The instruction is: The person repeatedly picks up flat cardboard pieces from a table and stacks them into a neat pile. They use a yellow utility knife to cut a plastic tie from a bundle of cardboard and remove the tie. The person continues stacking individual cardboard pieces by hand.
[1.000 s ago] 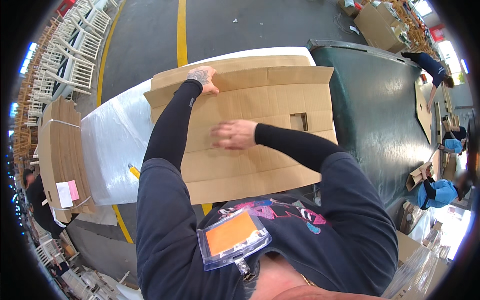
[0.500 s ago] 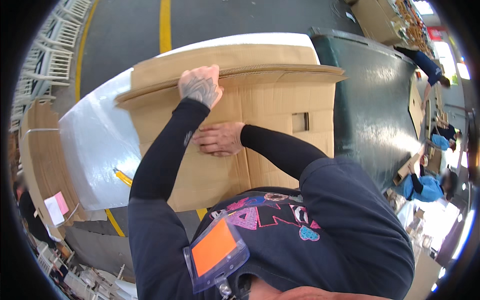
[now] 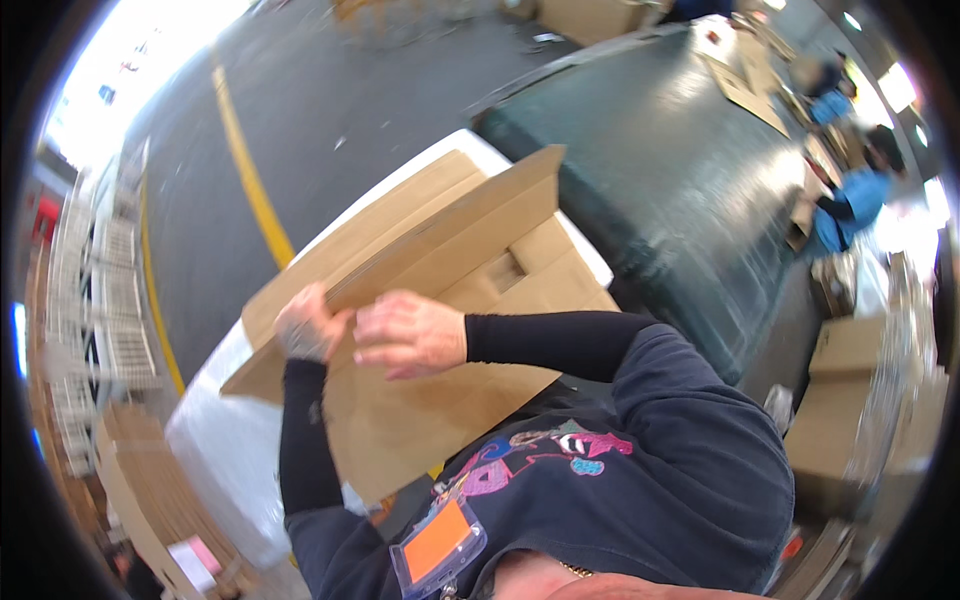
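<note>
A brown cardboard sheet (image 3: 430, 430) lies in front of me with its far flap (image 3: 455, 225) folded up along a crease. A small rectangular cut-out (image 3: 505, 270) shows in the panel. My left hand (image 3: 308, 325) is closed around the top edge of the raised flap, towards its left end. Just to the right of it, my right hand (image 3: 410, 335) hovers over the panel, fingers apart and slightly blurred, holding nothing I can see. Beneath the cardboard is a white, plastic-wrapped surface (image 3: 225, 450).
A dark green table (image 3: 640, 180) adjoins on the right. Beyond it a person in blue (image 3: 858, 205) handles cardboard. White racks (image 3: 120, 330) and a cardboard stack (image 3: 165, 490) stand left. Boxes (image 3: 840, 390) are at the right. A yellow line (image 3: 245, 170) crosses the floor.
My view has turned, so the cardboard now lies slanted. My right hand has come up off the panel towards the left hand, which still grips the flap. The yellow utility knife is out of sight.
</note>
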### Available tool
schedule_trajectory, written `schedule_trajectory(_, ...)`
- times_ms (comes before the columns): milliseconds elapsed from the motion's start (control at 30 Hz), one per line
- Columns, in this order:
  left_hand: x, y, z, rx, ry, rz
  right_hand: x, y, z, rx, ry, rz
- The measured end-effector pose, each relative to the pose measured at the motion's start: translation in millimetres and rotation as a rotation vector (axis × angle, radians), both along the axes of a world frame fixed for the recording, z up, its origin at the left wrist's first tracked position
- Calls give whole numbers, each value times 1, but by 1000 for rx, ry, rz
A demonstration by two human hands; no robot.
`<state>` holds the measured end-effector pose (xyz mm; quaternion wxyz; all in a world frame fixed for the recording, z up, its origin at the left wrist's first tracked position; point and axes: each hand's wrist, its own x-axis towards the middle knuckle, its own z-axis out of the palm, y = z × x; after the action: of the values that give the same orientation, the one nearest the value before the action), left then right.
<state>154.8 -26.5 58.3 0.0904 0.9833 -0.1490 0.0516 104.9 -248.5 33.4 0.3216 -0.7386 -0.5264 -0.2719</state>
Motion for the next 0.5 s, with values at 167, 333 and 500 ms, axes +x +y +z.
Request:
schedule_trajectory(167,3,-111,133,24,-31,-363,32,-234,151,-837,581,-866)
schedule_trajectory(333,21,-169,203,125,-444,-445,4,-324,171,-382,679,-706)
schedule_trajectory(500,47,-206,203,-154,-667,-432,-27,-530,132,75,1024,-947)
